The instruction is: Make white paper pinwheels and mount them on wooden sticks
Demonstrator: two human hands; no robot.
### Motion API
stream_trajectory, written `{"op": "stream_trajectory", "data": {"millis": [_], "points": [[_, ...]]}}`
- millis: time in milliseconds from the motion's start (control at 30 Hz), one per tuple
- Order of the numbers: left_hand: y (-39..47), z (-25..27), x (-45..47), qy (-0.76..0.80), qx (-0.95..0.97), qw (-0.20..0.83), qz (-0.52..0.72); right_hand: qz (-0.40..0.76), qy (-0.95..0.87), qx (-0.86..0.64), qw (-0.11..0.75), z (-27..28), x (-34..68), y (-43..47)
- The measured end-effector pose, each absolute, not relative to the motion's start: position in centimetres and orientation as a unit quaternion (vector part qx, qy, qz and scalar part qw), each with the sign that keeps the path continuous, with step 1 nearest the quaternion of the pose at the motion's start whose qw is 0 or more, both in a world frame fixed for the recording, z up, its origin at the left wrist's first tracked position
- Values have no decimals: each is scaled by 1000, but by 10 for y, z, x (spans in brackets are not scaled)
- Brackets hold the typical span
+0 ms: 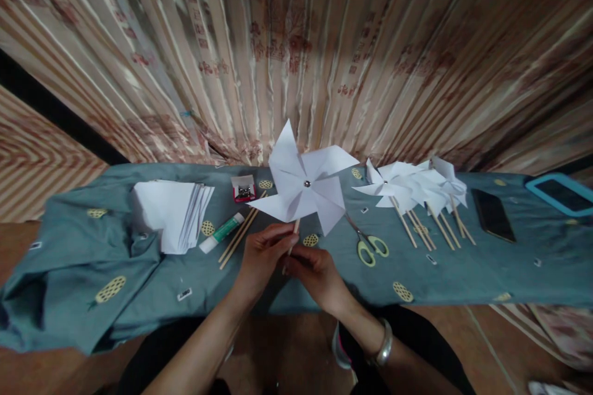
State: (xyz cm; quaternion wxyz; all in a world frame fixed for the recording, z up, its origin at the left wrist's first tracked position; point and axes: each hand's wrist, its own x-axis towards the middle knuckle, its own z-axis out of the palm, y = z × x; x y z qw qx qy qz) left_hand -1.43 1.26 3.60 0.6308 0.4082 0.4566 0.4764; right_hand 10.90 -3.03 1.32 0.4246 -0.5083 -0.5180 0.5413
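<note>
A white paper pinwheel (324, 194) with a shiny pin at its centre faces me, raised over the table on a thin wooden stick. My left hand (265, 253) pinches the stick just below the blades. Lower down on the same stick, my right hand (317, 271) closes its fingers round it. Behind the pinwheel's right side lie scissors (372, 247) with light green handles, their tips partly hidden. Loose wooden sticks (241, 236) rest left of my hands, beside a green and white glue stick (223, 232). A small red box (243, 190) holds metal pins.
A stack of white paper (169, 213) lies on the left of the table's green cloth (296, 296). Several pinwheels (412, 185) overlap at the right, near a dark phone (493, 215) and a blue-framed device (563, 193). A patterned curtain (296, 55) hangs behind.
</note>
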Motion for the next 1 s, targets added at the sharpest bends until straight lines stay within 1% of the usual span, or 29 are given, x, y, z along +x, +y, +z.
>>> {"op": "stream_trajectory", "data": {"millis": [200,333,400,500,667,733,833,1000], "points": [[13,33,-16,450,457,607,468,518,-540,-517,416,18,115,-31],[16,34,-17,457,455,597,477,464,-570,-546,402,30,132,-28],[18,32,-19,463,453,591,481,445,-567,-560,408,39,147,-25],[19,29,-20,468,452,586,483,415,-547,-577,443,50,170,-21],[18,25,-18,469,443,590,485,322,-486,-594,554,58,185,-16],[17,26,-17,467,446,592,482,327,-468,-577,585,56,182,-14],[16,27,-16,464,448,594,480,364,-446,-547,608,53,174,-12],[15,29,-16,466,447,595,477,419,-423,-528,606,57,163,-12]]}}
